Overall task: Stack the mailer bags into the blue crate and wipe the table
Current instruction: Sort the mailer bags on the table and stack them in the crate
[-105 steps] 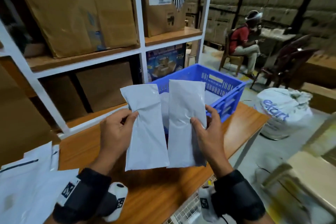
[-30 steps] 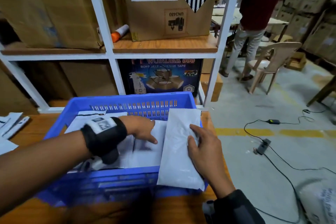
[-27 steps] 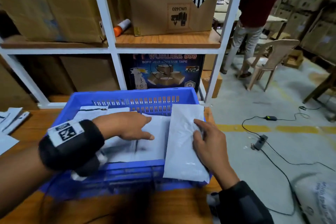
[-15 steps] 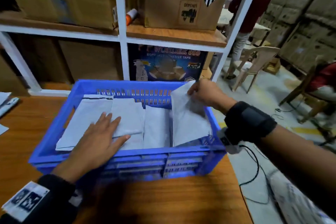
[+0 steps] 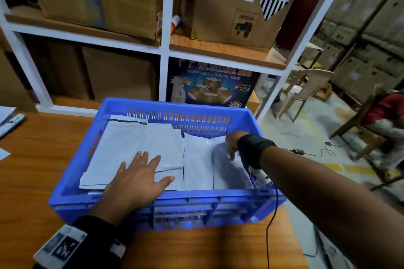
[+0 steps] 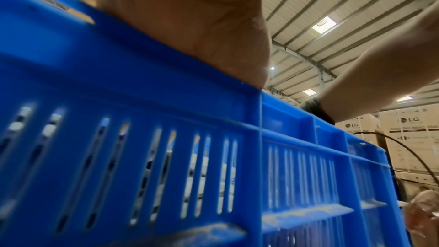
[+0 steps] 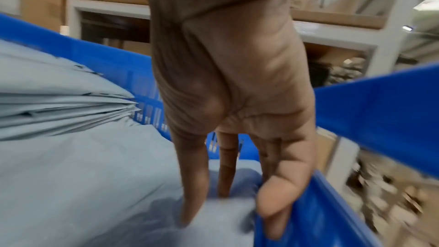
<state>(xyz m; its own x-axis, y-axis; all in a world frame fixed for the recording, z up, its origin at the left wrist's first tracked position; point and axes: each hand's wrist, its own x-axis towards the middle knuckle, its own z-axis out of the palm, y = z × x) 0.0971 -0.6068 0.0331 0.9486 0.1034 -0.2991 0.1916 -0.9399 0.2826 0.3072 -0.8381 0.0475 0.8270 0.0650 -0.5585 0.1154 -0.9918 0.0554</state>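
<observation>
Head view: grey plastic mailer bag (image 5: 231,168) lies inside blue slotted plastic crate (image 5: 175,201), long axis front-to-back, under right hand (image 5: 232,144) — left hand (image 5: 135,181) splayed flat on neighbouring stack.
Left wrist: fingers hidden.
Right wrist: straight fingers (image 7: 193,185) press the bag's far end beside the wall.

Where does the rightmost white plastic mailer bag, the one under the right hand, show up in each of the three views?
Head: the rightmost white plastic mailer bag lies at the right end of the blue plastic crate, under the right hand.
Left wrist: not identifiable; only white glimpses through the crate's slotted wall.
Right wrist: bottom centre, fingertips pressing it beside the crate wall.
Shared landmark: the blue crate.
</observation>
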